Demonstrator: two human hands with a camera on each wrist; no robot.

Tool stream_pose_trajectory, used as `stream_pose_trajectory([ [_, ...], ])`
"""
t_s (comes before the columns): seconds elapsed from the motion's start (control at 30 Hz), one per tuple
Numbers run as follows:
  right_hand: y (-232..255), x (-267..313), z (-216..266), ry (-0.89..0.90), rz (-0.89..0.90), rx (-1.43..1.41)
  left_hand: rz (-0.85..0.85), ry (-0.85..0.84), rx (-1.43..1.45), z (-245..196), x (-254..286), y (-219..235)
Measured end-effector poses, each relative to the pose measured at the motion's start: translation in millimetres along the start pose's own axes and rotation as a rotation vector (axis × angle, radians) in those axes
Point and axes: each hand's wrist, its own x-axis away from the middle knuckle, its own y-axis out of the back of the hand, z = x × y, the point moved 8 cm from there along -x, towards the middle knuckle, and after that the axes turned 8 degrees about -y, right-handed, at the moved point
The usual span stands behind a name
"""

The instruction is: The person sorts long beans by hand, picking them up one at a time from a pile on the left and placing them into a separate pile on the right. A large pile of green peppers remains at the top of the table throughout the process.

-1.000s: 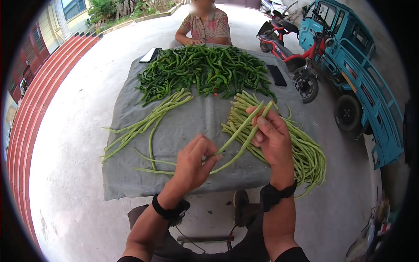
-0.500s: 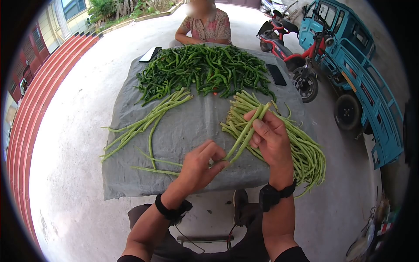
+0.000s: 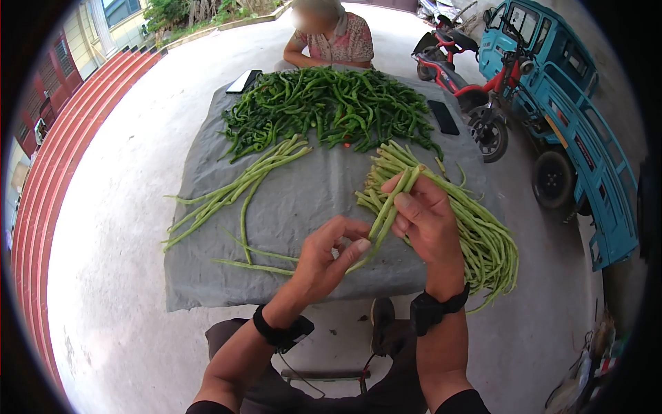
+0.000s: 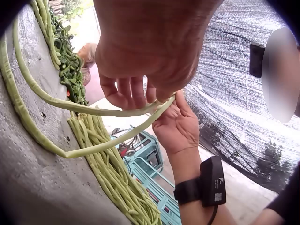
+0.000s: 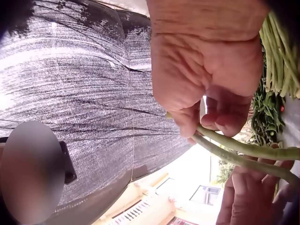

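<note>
Two long green beans (image 3: 386, 219) run between the hands above the grey cloth. The right hand (image 3: 433, 224) pinches their upper ends between thumb and fingers, in front of a large bean pile (image 3: 483, 241). Lower and to the left, the left hand (image 3: 327, 258) has thumb and fingers curled round the same beans; their tails (image 3: 255, 267) trail left over the cloth. In the left wrist view the beans (image 4: 108, 143) bend in a loop below the left hand (image 4: 150, 56). The right wrist view has both beans (image 5: 243, 154) between the right hand's fingertips.
A smaller bean bunch (image 3: 238, 183) lies on the cloth (image 3: 303, 200) at left. Green peppers (image 3: 324, 103) are heaped at the far side, between a white-topped phone (image 3: 244, 81) and a dark phone (image 3: 443, 117). A person (image 3: 338, 41) sits opposite; a blue three-wheeler (image 3: 572, 124) stands right.
The left hand has moved right and up along the beans, closer to the right hand, drawing the tails a little. The head view has shifted slightly, and the person opposite leans further forward.
</note>
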Motion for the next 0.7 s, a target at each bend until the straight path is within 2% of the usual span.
stream_pose_trajectory([
  [0.2, -12, -3, -4, -0.013, 0.022, 0.019, 0.040, -0.041, 0.041, -1, 1, -8],
  [0.4, -11, -4, -8, -0.027, -0.024, 0.113, 0.061, 0.024, 0.227, 1, 3, -14],
  [0.7, -13, -6, -12, -0.049, -0.006, 0.148, 0.008, 0.083, 0.276, 0, 4, -15],
])
